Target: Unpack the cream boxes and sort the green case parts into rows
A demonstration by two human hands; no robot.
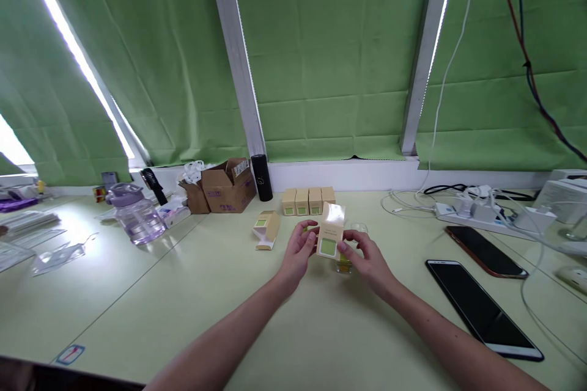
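A small cream cardboard box (330, 233) with a green square label is held up in front of me, its pale top flap raised. My right hand (372, 263) grips its right edge, the thumb at the front and the fingers curled behind. At its left edge my left hand (298, 255) has bent fingers, partly hidden, against the box. Just behind and below the box stands a small glass jar (343, 265) with something yellow-green in it, mostly covered. A similar open box (268, 230) lies on its side to the left of my hands.
Several matching boxes (308, 201) stand in a row at the back, near a black cylinder (262, 178) and a brown carton (228, 186). A purple-lidded water jug (137, 217) stands left. Two phones (481, 311) and a cabled power strip (486, 220) lie right.
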